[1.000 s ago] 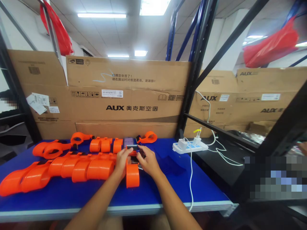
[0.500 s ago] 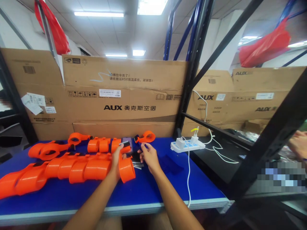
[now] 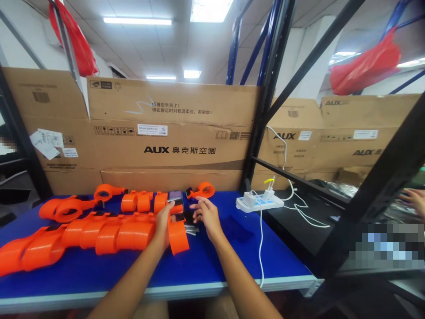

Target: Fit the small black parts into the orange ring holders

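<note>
The left hand [image 3: 162, 223] has its fingers closed around an orange ring piece [image 3: 178, 239], and from my end of the feed I see its round part hanging just to the right of the fingers, over the middle of the blue desk [image 3: 133, 277], away from the front edge. The right hand [image 3: 208, 219] hovers just beside it, fingers loosely curled with a gap to the thumb; I can make out nothing in it, though something small at the fingertips would escape me. As for progress, I judge this piece to be mid-handling, since it is neither set down nor lined up. A long row of orange pieces [image 3: 106, 241] runs toward the left edge, and more orange rings [image 3: 137, 200] lie behind it, nearer the back edge; I cannot tell which are finished and which are waiting. One separate orange ring [image 3: 206, 189] sits near the back edge, beyond the right hand. A phone [image 3: 175, 196] lies back there too, and a white power strip [image 3: 260, 203] lies by the right edge.
</note>
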Demonstrator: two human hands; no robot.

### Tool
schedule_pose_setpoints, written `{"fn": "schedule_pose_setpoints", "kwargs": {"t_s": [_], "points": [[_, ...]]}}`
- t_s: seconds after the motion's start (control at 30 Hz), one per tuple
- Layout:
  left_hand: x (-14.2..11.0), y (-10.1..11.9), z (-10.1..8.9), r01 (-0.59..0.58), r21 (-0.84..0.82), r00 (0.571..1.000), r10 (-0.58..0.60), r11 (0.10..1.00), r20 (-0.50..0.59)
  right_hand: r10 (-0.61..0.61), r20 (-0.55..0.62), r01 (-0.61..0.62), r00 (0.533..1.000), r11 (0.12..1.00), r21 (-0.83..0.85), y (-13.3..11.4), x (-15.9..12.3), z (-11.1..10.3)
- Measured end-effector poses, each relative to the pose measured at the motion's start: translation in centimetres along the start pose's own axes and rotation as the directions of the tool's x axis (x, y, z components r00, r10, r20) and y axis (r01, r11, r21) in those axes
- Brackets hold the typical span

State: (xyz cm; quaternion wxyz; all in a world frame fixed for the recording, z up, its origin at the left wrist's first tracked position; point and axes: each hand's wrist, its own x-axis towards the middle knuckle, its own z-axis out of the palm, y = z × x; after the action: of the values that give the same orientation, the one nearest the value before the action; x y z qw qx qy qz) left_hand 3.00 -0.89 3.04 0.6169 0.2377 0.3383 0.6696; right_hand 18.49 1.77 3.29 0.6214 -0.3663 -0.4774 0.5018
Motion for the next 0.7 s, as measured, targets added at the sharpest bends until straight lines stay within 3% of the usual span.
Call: {"fn": "schedule_pose_setpoints", "kwargs": {"t_s": [0.07,0.17,0.33,0.43,0.57,0.7], "points": [[-0.3,0.1,0.3,-0.054,0.027,0.998,0.053,0.998,0.021,-0.136,0.022,0.138,0.99,0.98,-0.143,-0.1,-0.1,0.1],[-0.8,0.1,0.6,-0.127,0.066,0.991,0.124,0.99,0.055,-0.27,0.144,0.301,0.952,0.909,-0.288,-0.4,-0.5,0.5],[-1.2,0.1,0.9,-0.156,0.089,0.986,0.149,0.984,0.078,-0.312,0.297,0.414,0.903,0.819,-0.398,-0.5,-1.0,0.8],[-1.3,0.2,1.1,-0.116,0.069,0.992,0.112,0.991,0.065,-0.301,0.292,0.4,0.908,0.833,-0.382,-0.3,-0.8,0.7],[-1.1,0.7,1.2,-0.038,-0.052,0.998,0.04,0.998,0.046,-0.357,0.198,0.407,0.913,0.83,-0.382,0.0,-0.5,0.2],[-0.4,1.0,1.0,-0.013,-0.176,0.999,0.018,0.984,0.03,-0.431,0.15,0.432,0.89,0.692,-0.578,0.3,-0.4,-0.5]]}}
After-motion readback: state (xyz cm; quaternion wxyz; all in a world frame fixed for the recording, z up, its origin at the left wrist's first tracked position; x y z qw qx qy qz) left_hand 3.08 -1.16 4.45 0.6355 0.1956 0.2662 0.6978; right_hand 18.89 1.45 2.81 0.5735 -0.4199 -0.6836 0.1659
